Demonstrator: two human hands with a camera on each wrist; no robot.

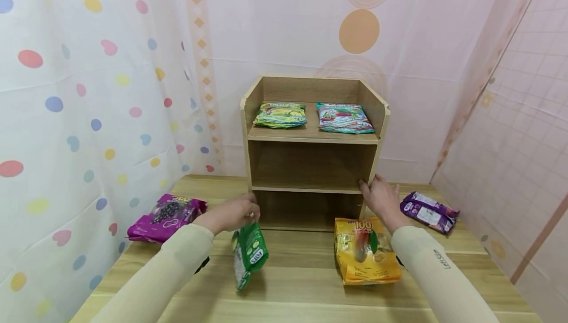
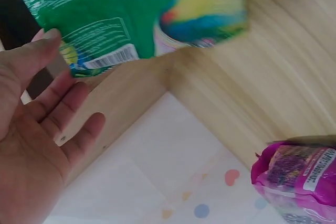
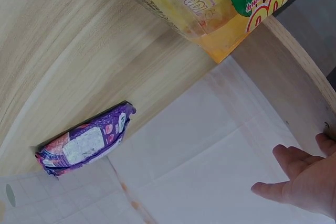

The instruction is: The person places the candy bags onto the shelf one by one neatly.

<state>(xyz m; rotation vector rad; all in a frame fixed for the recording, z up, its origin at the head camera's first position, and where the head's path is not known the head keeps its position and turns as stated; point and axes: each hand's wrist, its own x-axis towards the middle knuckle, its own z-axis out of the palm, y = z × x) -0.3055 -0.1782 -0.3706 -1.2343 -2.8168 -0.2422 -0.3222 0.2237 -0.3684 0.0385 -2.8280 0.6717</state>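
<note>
In the head view my left hand (image 1: 237, 212) pinches the top corner of a green candy bag (image 1: 251, 254), which hangs tilted in front of the shelf's lower left. The left wrist view shows the thumb and index finger at the bag's corner, the other fingers (image 2: 86, 129) loose. My right hand (image 1: 381, 197) touches the right side panel of the wooden shelf (image 1: 315, 190), its fingers spread in the right wrist view. Below that hand a yellow mango gummy bag (image 1: 364, 259) stands on the table before the shelf.
A magenta grape candy bag (image 1: 166, 217) lies on the table (image 1: 301, 293) at left. To the right of the shelf lies a purple packet (image 1: 429, 212). The top shelf bears a yellow-green bag (image 1: 280, 116) and a teal-white bag (image 1: 344, 118). Patterned curtains (image 1: 88, 116) surround the table.
</note>
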